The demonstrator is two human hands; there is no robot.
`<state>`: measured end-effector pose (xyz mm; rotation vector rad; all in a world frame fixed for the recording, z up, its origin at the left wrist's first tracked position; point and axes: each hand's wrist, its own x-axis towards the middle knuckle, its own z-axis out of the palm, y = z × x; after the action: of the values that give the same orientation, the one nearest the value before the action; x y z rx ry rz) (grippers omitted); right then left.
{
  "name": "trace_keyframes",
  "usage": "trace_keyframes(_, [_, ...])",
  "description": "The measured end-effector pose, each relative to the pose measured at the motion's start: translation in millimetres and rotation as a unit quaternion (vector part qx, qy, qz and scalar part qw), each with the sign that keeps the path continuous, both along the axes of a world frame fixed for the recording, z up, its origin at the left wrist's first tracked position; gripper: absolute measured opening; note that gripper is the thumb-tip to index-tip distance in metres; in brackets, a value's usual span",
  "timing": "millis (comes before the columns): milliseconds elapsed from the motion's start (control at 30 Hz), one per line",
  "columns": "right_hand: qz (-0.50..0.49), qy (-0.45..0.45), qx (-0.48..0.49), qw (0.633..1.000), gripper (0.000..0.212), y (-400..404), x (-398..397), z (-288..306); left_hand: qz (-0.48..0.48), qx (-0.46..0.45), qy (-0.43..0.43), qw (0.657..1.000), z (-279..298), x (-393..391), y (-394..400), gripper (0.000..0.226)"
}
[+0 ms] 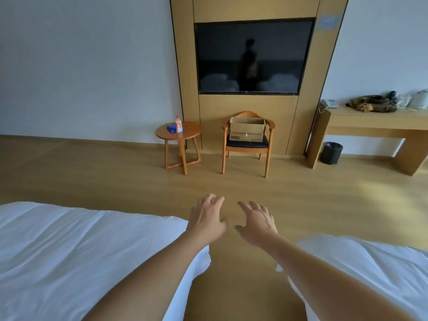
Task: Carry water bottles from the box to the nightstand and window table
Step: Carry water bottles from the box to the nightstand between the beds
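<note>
An open cardboard box (247,132) sits on the seat of a wooden chair (268,148) against the far wall panel; its contents are hidden. To its left stands a small round wooden table (192,133) with one water bottle (178,124) with a red cap and a colourful label, upright beside a blue cloth (171,129). My left hand (206,217) and my right hand (256,222) stretch forward side by side over the floor between two beds, fingers spread, holding nothing. Both are far from the box.
White beds lie at lower left (69,251) and lower right (370,269), with a strip of wooden floor (231,286) between them. A dark TV (252,56) hangs above the chair. At right stand a desk (370,121) with a phone, bag and kettle, and a black bin (330,153).
</note>
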<state>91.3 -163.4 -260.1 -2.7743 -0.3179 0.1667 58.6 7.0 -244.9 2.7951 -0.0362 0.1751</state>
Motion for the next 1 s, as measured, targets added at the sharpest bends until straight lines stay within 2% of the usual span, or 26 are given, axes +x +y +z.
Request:
trace_keyframes(267, [-0.077, -0.004, -0.002, 0.997, 0.081, 10, 131, 14, -0.049, -0.03, 0.004, 0.998, 8, 168, 19, 0.059])
trace_keyframes(467, [-0.12, 0.01, 0.014, 0.993, 0.081, 4, 229, -4, -0.084, -0.02, 0.03, 0.996, -9, 274, 9, 0.061])
trace_keyframes(633, [-0.144, 0.011, 0.026, 0.989, 0.081, -16, 341, -28, -0.099, -0.009, 0.033, 0.995, -24, 386, -10, 0.063])
trace_keyframes(833, [-0.131, 0.021, 0.042, 0.99, 0.08, -34, 496, -35, -0.08, 0.016, 0.05, 0.995, -32, 533, -32, 0.062])
trace_keyframes(1000, [-0.113, 0.026, 0.037, 0.993, 0.078, -40, 607, -23, -0.065, 0.003, 0.062, 0.996, -26, 636, -36, 0.061])
